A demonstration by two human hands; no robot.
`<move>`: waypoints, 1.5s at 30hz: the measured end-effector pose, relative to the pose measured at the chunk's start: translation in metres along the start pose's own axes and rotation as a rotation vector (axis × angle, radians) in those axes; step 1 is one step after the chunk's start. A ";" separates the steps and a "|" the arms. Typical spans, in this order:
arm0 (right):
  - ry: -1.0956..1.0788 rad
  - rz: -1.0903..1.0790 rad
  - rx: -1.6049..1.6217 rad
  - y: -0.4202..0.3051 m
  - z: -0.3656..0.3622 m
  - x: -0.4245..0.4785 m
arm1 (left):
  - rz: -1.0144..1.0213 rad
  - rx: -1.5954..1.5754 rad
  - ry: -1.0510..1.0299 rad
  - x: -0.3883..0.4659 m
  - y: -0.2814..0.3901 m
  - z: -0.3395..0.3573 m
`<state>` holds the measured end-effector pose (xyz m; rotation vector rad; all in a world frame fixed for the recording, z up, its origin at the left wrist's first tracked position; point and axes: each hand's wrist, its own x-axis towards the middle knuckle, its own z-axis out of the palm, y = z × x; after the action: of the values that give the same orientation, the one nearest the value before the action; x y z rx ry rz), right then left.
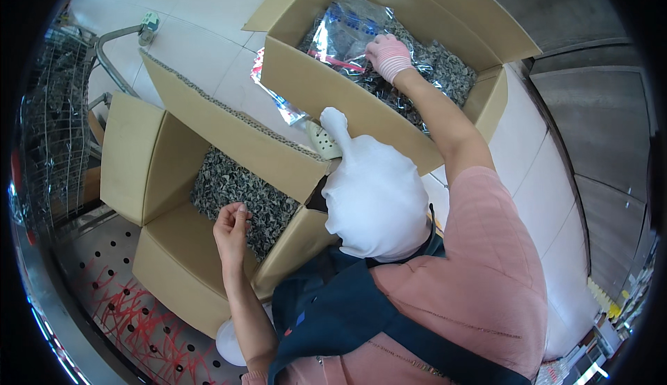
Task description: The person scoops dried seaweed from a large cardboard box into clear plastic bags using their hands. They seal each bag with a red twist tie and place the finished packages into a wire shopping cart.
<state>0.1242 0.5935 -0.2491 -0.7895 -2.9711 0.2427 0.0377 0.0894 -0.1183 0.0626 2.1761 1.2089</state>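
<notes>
My left hand (pixel 232 223) is bare, its thumb against curled fingers, above a cardboard box (pixel 180 249) of small curled dark-grey dried pieces (pixel 234 182) that look like wood ear fungus. Whether a small piece is between those fingertips cannot be told. In a pink-and-white striped glove, my right hand (pixel 388 58) reaches into a larger cardboard box (pixel 338 88). Its fingers are bent at a clear plastic bag (pixel 354 20) with blue print and a red strip; their grip is partly hidden. That bag lies over more dried pieces (pixel 451 72).
White cloth (pixel 375 197) bulges before my torso, near a pale clog (pixel 324 140). A wire cart (pixel 57 124) stands left, above a perforated metal platform (pixel 114 249) with red marks. Shiny plastic packaging (pixel 279 101) lies between the boxes. A metal cabinet (pixel 594 124) borders the right.
</notes>
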 end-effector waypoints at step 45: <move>-0.591 -0.641 1.060 -0.425 -0.281 -0.090 | 0.414 -0.162 0.175 -0.123 0.097 -0.138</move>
<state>0.0222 0.2233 0.0971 0.4101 -2.6393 1.9818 0.0346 0.0017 0.0710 0.3668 2.2747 1.6730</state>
